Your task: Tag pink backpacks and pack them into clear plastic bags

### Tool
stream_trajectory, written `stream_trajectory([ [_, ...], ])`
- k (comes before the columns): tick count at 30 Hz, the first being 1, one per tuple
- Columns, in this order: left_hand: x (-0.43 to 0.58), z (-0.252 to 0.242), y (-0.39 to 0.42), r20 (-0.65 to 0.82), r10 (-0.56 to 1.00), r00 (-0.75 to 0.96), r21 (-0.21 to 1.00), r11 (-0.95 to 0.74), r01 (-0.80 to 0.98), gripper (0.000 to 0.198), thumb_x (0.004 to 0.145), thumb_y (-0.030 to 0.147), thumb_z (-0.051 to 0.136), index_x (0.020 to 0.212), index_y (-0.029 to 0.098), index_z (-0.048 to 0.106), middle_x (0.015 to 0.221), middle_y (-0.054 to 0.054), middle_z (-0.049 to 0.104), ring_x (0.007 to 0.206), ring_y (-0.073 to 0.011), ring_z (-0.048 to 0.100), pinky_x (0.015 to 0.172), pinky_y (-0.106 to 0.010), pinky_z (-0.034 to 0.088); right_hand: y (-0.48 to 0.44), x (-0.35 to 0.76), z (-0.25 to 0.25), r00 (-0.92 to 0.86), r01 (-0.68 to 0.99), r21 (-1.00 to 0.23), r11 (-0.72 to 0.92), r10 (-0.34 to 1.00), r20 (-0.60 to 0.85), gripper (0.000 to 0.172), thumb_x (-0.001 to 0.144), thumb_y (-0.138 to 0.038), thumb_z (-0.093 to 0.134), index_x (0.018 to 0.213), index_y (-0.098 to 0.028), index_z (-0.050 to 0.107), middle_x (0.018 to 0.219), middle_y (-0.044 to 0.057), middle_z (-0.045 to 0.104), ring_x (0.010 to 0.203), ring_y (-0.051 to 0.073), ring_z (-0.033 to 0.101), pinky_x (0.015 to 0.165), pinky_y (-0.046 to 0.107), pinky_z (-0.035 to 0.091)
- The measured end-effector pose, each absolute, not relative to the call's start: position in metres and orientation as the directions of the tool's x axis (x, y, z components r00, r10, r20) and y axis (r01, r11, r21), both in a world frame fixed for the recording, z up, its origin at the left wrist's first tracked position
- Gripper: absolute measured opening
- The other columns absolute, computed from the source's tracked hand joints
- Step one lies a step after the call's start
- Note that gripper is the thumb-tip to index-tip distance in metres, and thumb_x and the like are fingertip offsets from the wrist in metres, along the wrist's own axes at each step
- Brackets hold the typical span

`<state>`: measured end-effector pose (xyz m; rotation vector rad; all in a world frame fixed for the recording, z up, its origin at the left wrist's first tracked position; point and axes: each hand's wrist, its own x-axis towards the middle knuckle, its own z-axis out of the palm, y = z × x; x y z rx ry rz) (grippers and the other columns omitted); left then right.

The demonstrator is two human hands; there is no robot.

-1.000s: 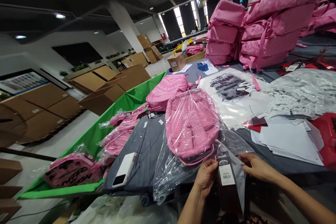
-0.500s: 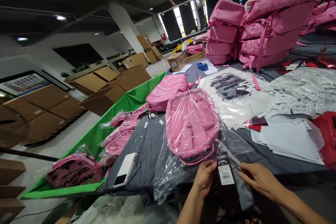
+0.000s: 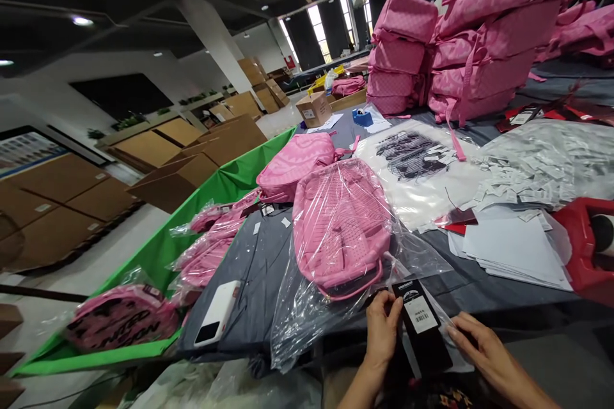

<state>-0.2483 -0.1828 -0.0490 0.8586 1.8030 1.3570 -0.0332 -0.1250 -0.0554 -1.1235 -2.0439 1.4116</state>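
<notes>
A pink backpack (image 3: 341, 223) lies inside a clear plastic bag (image 3: 292, 326) at the table's near edge, straps facing up. My left hand (image 3: 382, 326) pinches the left edge of a black hang tag (image 3: 444, 346), which bears a white barcode sticker (image 3: 422, 314). Just right of the tag, the thumb and fingers of my right hand (image 3: 487, 351) close on the edge of the clear plastic around it. The tag hangs past the table's edge, near the bag's mouth. Whether my left fingers also grip plastic is hard to see.
Another pink backpack (image 3: 296, 163) lies behind. Left is a green-lined bin (image 3: 110, 358) with bagged pink items; a white power bank (image 3: 218, 313) lies near it. Right are white sheets (image 3: 513, 249), a red tape dispenser (image 3: 588, 249), a bag of small packets (image 3: 551, 160) and stacked backpacks (image 3: 403, 51).
The tag has tilted and sits slightly further right, with both hands shifted a little right and down. My right hand's fingers have moved lower along the plastic. The view has turned slightly right.
</notes>
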Motion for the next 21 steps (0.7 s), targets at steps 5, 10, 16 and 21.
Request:
stream_trajectory([
  [5, -0.252, -0.042, -0.183, 0.096, 0.909, -0.404, 0.777, 0.185, 0.602, 0.011, 0.082, 0.032, 0.075, 0.082, 0.022, 0.070, 0.098, -0.009, 0.066, 0.089, -0.0273, 0.061, 0.083, -0.035, 0.043, -0.120, -0.039, -0.044, -0.473, 0.473, -0.859, 0.193, 0.879, -0.063, 0.048, 0.090, -0.068, 0.040, 0.080, -0.026, 0.060, 0.079, 0.004, 0.069, 0.075, 0.022, 0.066, 0.069, 0.028, 0.054],
  [10, -0.272, -0.016, -0.145, 0.209, 0.950, 0.234, 0.544, -0.312, 0.779, 0.046, 0.078, 0.019, 0.079, 0.122, 0.023, 0.065, 0.129, -0.015, 0.064, 0.123, -0.0363, 0.055, 0.107, -0.045, 0.037, -0.128, -0.046, -0.052, -0.428, 0.438, -0.877, 0.200, 0.904, -0.008, 0.029, 0.080, -0.053, 0.059, 0.089, -0.027, 0.051, 0.072, -0.003, 0.067, 0.060, 0.018, 0.064, 0.059, 0.026, 0.052],
  [16, -0.272, 0.021, -0.095, 0.056, 0.604, 0.795, 0.449, -0.727, 0.520, 0.041, 0.078, 0.013, 0.077, 0.114, 0.031, 0.070, 0.124, -0.009, 0.070, 0.132, -0.0315, 0.053, 0.115, -0.044, 0.033, -0.162, -0.044, -0.065, -0.457, 0.355, -0.853, 0.383, 0.867, 0.199, 0.017, 0.091, -0.037, 0.053, 0.104, -0.028, 0.059, 0.086, 0.001, 0.075, 0.071, 0.019, 0.073, 0.065, 0.022, 0.056],
  [21, -0.264, 0.021, -0.100, -0.026, 0.440, 0.898, 0.383, -0.825, 0.416, 0.022, 0.084, 0.009, 0.071, 0.072, 0.026, 0.064, 0.078, -0.001, 0.070, 0.092, -0.0193, 0.066, 0.092, -0.031, 0.046, -0.184, -0.031, -0.060, -0.662, 0.240, -0.691, 0.681, 0.636, 0.397, 0.028, 0.094, -0.027, 0.053, 0.120, -0.027, 0.063, 0.091, 0.002, 0.075, 0.071, 0.015, 0.073, 0.063, 0.017, 0.055],
])
